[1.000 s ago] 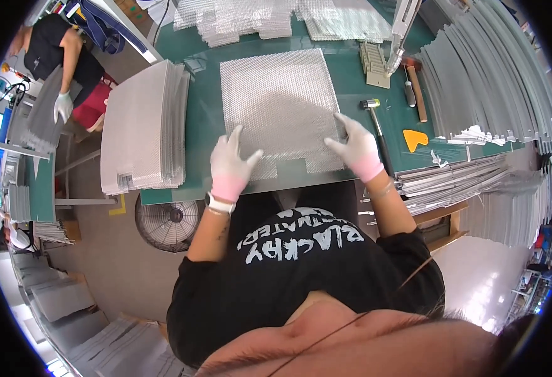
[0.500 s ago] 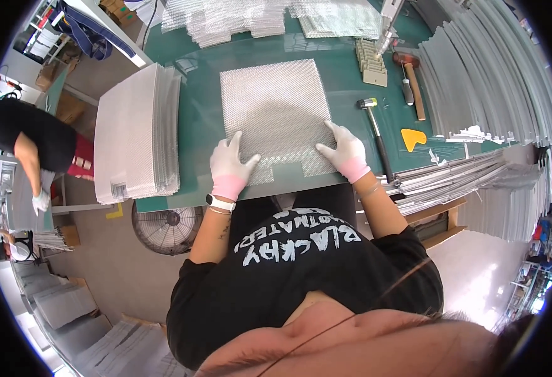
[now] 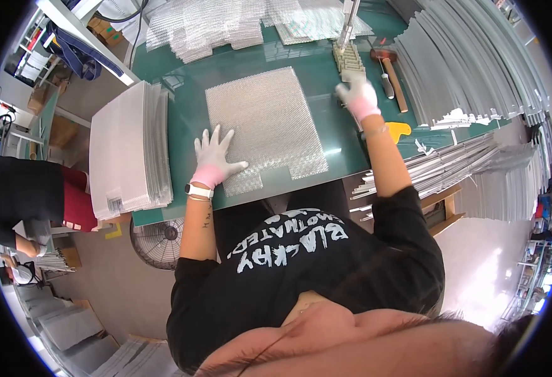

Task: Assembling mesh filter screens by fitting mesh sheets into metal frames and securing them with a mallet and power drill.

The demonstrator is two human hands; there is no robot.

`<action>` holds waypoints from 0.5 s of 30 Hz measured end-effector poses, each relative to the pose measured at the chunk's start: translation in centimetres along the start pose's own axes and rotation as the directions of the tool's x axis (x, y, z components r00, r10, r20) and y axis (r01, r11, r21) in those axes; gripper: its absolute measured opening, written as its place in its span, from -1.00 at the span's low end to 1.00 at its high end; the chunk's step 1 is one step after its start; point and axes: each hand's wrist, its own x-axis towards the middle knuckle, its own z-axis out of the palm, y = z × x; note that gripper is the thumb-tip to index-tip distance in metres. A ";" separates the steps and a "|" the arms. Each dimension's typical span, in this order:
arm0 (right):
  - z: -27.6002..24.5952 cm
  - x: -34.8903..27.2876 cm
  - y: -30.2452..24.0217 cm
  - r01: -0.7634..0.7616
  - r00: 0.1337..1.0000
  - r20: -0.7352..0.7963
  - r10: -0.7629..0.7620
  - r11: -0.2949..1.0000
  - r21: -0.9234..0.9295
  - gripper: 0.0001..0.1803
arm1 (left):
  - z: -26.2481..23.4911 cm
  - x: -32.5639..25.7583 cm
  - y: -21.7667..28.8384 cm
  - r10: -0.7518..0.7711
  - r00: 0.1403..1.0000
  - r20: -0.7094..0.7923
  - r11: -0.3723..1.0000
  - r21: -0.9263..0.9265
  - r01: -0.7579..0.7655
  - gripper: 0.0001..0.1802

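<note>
A worker in white gloves with pink cuffs stands at a green workbench (image 3: 182,125), seen from a head-worn camera. The left hand (image 3: 215,157) lies flat with fingers spread wide on the near left corner of a silvery mesh sheet (image 3: 263,125), which lies flat at the middle of the bench with a small notch cut from its near edge. The right hand (image 3: 357,94) reaches past the sheet's far right corner to a cream ribbed block (image 3: 349,58); whether its fingers grip anything cannot be told, since the glove hides what lies under it.

Left of the mesh sheet, a thick stack of pale grey panels (image 3: 125,151) overhangs the bench edge. Beyond the sheet's far edge lie loose piles of more mesh (image 3: 207,28), cut off by the frame's rim. Right of the sheet sit a wooden-handled hammer (image 3: 392,75) and an orange-yellow scraper (image 3: 400,130), partly covered by the right forearm. Farther right, long grey metal strips (image 3: 470,63) fan out in stacked rows, their ends lost in the fisheye bend.

Below the bench, left of the sheet, a floor fan (image 3: 156,242) shows only in part. A second person (image 3: 31,195) in black and red bends at the far left, hands hard to make out.
</note>
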 end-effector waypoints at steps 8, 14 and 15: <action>-0.2 5.0 4.4 -0.213 0.954 0.136 0.265 0.927 -0.310 -0.28 | -1.3 -7.8 5.9 0.040 0.946 -0.320 0.998 0.053 -0.024 -0.09; 1.5 5.0 8.2 -0.240 0.965 0.100 0.241 0.971 -0.024 -0.23 | 6.8 -14.7 7.5 0.290 0.953 0.084 0.287 -0.958 -0.003 -0.71; 1.5 4.4 7.8 -0.221 0.975 0.034 0.221 0.975 -0.007 -0.30 | 8.5 -15.2 7.7 0.202 0.917 0.343 0.028 -0.938 0.345 -0.72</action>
